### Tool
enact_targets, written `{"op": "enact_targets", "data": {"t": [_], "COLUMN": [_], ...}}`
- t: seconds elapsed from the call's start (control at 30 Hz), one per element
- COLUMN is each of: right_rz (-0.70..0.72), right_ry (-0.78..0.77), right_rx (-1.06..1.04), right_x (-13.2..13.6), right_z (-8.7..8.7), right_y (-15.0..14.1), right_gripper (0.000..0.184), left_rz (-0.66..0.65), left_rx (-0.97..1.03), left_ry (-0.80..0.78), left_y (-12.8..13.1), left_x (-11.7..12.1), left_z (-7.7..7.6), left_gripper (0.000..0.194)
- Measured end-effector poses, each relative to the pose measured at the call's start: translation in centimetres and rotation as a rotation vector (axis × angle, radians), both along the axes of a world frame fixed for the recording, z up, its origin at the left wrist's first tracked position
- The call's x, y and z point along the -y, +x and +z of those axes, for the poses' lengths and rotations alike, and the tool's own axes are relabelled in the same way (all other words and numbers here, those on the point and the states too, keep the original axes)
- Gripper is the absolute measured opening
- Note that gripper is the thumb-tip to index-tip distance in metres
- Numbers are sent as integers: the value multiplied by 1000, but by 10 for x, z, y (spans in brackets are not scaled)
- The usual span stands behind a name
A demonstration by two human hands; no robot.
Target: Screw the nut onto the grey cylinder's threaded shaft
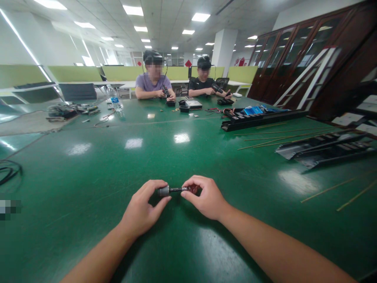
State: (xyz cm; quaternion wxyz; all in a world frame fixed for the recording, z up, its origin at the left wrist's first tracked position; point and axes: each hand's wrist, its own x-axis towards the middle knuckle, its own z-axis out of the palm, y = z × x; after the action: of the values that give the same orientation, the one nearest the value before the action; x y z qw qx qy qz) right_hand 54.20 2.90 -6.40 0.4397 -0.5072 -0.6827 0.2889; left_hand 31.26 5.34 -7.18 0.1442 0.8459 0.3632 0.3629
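Observation:
Both my hands are raised just above the green table mat point(88, 184). Between them is a small metal cylinder with a thin dark shaft point(170, 190), possibly a small motor or connector. My left hand point(144, 206) pinches its thicker grey end with the fingertips and thumb. My right hand point(204, 196) grips the far end of the shaft, and its fingers hide that tip and something reddish there.
Two seated people point(182, 76) across the table handle small devices among black boxes and wires. Black slotted rails point(262, 121) and thin wooden rods point(282, 135) lie to the right. A coiled black cable point(8, 171) lies at the left edge, and a water bottle point(114, 98) stands far off.

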Motion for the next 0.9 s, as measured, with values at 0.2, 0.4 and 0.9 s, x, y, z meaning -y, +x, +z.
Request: {"op": "enact_targets", "data": {"t": [0.2,0.4,0.9], "right_rz": [-4,-13,-24], "right_ry": [5,6,28], "right_rx": [-1,1,6], "right_x": [0,-1,-3], "right_z": [-1,-1,-2], "right_y": [0,1,2], "right_gripper": [6,6,7], "left_rz": [-2,5,20], "left_rx": [6,10,15], "left_ry": [8,17,9], "left_y": [0,0,-1], "left_x": [1,1,-1], "left_z": [1,2,1], "left_gripper": [29,28,29]}}
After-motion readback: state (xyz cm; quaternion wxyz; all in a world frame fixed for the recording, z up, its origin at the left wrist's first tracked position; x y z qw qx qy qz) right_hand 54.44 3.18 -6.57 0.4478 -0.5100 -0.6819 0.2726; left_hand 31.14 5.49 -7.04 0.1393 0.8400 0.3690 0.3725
